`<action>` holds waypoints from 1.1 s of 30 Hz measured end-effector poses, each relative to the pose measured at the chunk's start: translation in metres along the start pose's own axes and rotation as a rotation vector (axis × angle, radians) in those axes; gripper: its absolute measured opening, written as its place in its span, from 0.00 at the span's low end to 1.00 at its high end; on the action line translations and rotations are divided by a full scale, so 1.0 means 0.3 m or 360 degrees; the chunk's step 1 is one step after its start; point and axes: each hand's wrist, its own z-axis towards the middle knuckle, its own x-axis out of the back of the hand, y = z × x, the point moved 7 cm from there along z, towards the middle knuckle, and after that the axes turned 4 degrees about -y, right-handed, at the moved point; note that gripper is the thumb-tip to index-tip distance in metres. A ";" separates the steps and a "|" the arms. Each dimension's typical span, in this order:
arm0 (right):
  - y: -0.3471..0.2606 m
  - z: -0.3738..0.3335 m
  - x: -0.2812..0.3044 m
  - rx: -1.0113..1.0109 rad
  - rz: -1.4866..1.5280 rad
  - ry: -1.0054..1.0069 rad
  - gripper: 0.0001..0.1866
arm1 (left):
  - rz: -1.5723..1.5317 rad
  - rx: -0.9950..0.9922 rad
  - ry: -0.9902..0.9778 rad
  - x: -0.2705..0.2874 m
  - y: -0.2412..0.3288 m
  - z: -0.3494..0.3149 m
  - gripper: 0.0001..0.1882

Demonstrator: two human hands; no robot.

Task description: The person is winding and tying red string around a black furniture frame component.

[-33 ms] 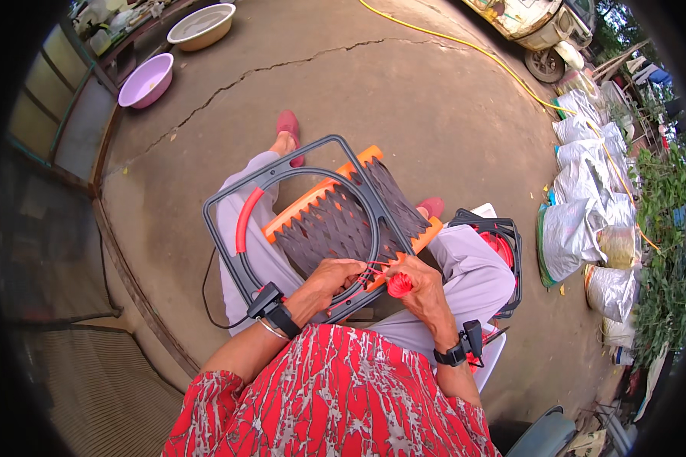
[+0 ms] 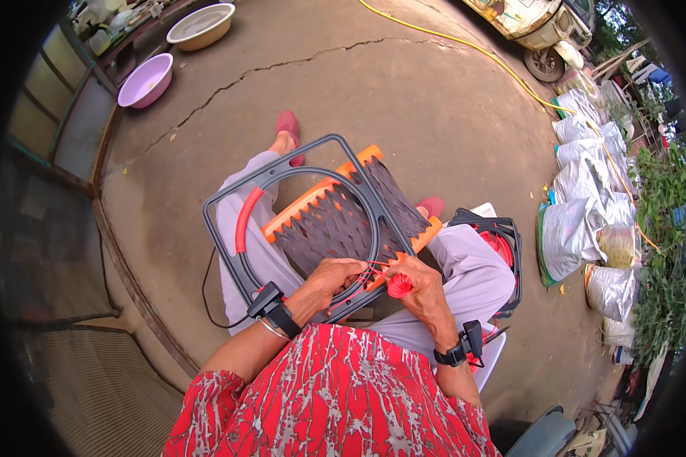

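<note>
Head view: left hand pinched tight on cord strands; right hand curled round its bundle, just beside left fingertips. Cord looks light, limp — best pinched near frame. Frame, under left fingers, probably stiff — steady by edge.
</note>
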 end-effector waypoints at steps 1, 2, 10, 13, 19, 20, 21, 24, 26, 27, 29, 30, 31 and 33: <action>-0.009 -0.002 -0.001 0.0040 0.0026 -0.0007 0.11 | 0.0003 -0.0006 -0.0001 -0.002 0.001 0.003 0.07; -0.007 -0.005 -0.003 0.0039 0.0026 -0.0007 0.11 | 0.0003 -0.0004 -0.0001 -0.004 0.001 0.003 0.07; 0.024 -0.031 -0.008 -0.0097 0.0132 -0.0012 0.10 | -0.0024 -0.0017 0.0055 -0.012 0.012 -0.006 0.07; 0.020 -0.032 0.022 -0.0290 0.0441 -0.0006 0.06 | -0.0044 -0.0003 0.0075 -0.013 0.002 0.000 0.08; 0.055 -0.039 0.126 -0.0612 0.0528 0.0267 0.04 | 0.0085 0.0050 -0.0044 -0.034 -0.012 0.001 0.13; 0.057 -0.040 0.145 -0.0597 0.0469 0.0357 0.06 | 0.0086 0.0050 -0.0045 -0.038 -0.014 0.000 0.13; 0.056 -0.043 0.169 -0.0600 0.0465 0.0361 0.06 | 0.0094 0.0035 -0.0050 -0.053 -0.010 -0.005 0.12; 0.107 -0.095 0.299 -0.0840 0.0670 0.0704 0.08 | 0.0146 0.0039 -0.0017 -0.055 -0.011 -0.007 0.11; 0.096 -0.100 0.375 -0.0832 0.0725 0.0838 0.11 | 0.0192 0.0062 0.0011 -0.050 -0.008 -0.010 0.10; 0.109 -0.106 0.391 -0.0836 0.0719 0.0842 0.11 | 0.0192 0.0067 -0.0009 -0.055 -0.002 -0.019 0.10; 0.119 -0.122 0.446 -0.0471 0.1083 0.1138 0.12 | 0.0192 0.0074 -0.0035 -0.065 -0.004 -0.017 0.10; 0.120 -0.125 0.459 -0.0405 0.1100 0.1220 0.12 | 0.0182 0.0083 -0.0057 -0.072 -0.011 -0.016 0.10; 0.119 -0.128 0.458 -0.0407 0.1099 0.1219 0.12 | 0.0171 0.0092 -0.0079 -0.079 -0.014 -0.017 0.11; 0.132 -0.139 0.441 -0.0541 0.1107 0.1171 0.11 | 0.0139 0.0100 -0.0086 -0.091 -0.007 -0.036 0.10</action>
